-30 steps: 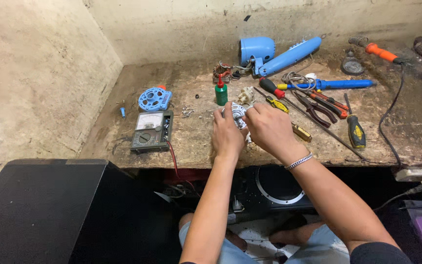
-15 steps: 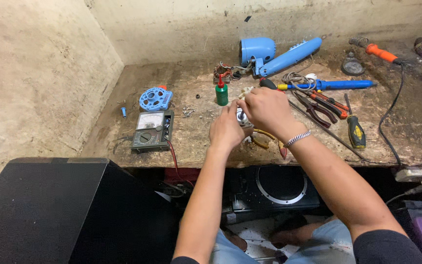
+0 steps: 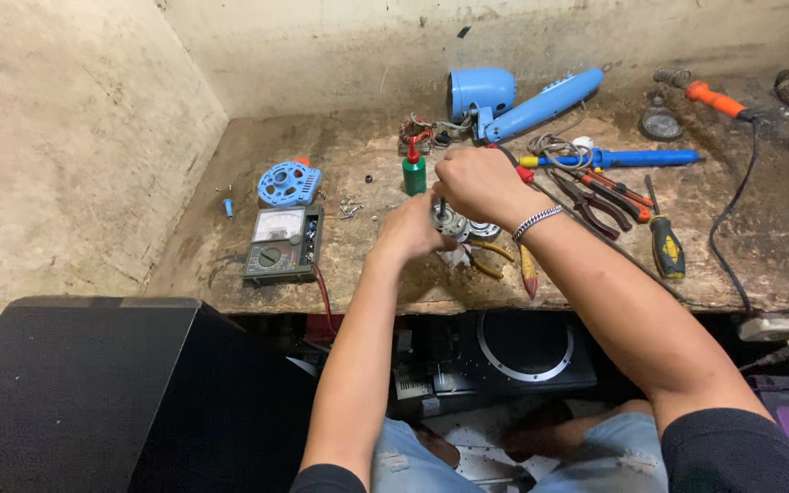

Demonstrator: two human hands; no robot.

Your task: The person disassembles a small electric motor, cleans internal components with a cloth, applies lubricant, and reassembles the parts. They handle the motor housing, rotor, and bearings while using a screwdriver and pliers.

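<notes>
Metal gleams at the desk's (image 3: 394,292) centre, where a small motor (image 3: 457,224) sits clamped between both hands: left hand (image 3: 413,228) gripping its side, right hand (image 3: 472,183) closed over a tool at twelve o'clock. Its blue fan housing (image 3: 481,91) lies apart at one o'clock, so it looks partly disassembled.

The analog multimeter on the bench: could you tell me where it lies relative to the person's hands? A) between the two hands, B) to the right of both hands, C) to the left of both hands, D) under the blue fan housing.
C: the multimeter lies flat on the workbench, left of the left hand and right hand, which meet over a small metal motor part.
</notes>
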